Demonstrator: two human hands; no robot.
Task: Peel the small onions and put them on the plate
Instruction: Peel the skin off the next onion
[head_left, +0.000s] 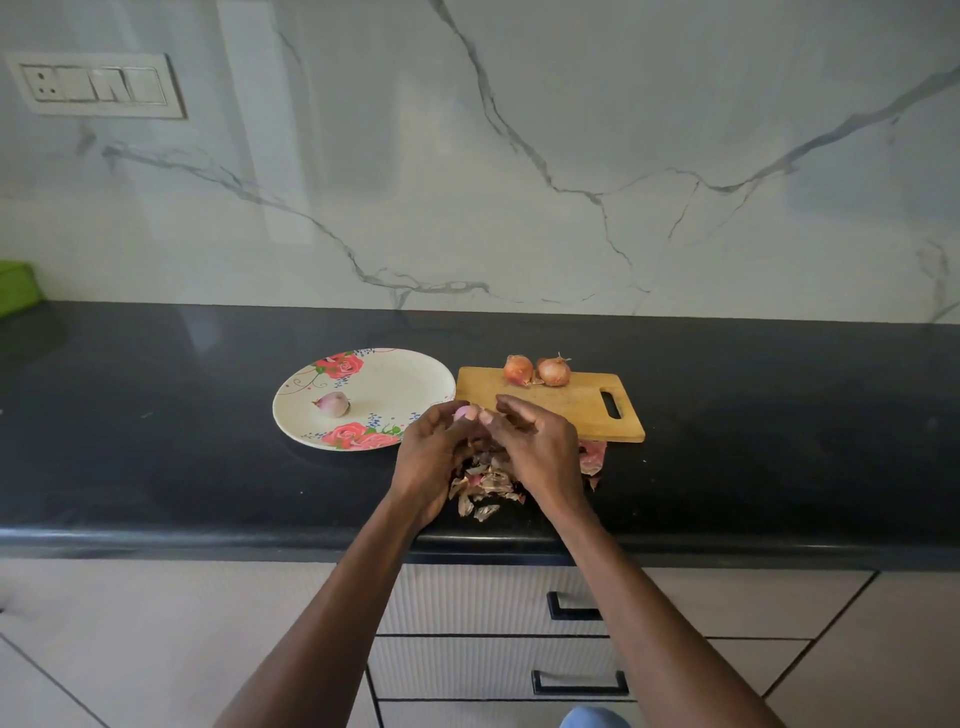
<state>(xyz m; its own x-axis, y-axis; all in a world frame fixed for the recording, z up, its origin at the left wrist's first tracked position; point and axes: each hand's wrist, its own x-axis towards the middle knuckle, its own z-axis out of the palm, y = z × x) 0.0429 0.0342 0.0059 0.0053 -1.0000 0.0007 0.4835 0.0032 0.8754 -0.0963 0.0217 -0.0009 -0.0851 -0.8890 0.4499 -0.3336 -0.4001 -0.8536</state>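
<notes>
Above the front edge of the glossy black stone tabletop (156, 426), the left hand (434, 457) curls its fingers round a small pale pink onion (464, 413), its grip pinching the bulb between thumb and fingertips. The right hand (537, 447) meets it from the other side, its grip closed with thumb and forefinger pinched at the onion's surface; what lies between those fingertips is too small to tell. Beneath both hands a loose heap of dry brown and reddish onion skins (485, 491) lies on the tabletop near its front edge. To the left, a round cream plate with red rose prints (395, 384) carries one peeled purplish onion (332, 404) on its left half. Just beside the plate, towards the back, a rectangular wooden chopping board with a slot handle (582, 402) holds two unpeeled brown-skinned onions (536, 370) side by side at its far edge.
</notes>
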